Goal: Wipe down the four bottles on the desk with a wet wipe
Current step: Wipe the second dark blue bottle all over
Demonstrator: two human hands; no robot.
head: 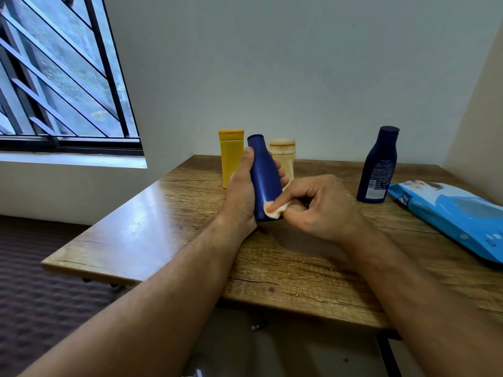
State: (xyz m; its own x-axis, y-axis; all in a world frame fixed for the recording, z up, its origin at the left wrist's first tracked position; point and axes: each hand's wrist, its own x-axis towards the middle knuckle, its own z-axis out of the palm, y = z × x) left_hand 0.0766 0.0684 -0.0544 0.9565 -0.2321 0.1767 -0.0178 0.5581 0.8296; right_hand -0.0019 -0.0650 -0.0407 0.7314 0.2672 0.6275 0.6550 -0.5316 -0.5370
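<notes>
Currently the left hand [241, 194] grips the blue bottle [265, 178] above the desk [163, 227], long axis near upright, cap tilted away. Right hand [318, 208] pinches the wipe [275, 210] against its base (nearer side); any stroke would run up toward the cap.

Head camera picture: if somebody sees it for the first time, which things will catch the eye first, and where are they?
First, at the centre, the left hand grips a blue bottle above the wooden desk, while the right hand presses a small wet wipe against its lower end. Behind stand a yellow bottle and a cream bottle. At the right are a dark navy bottle and a blue wipes pack.
</notes>
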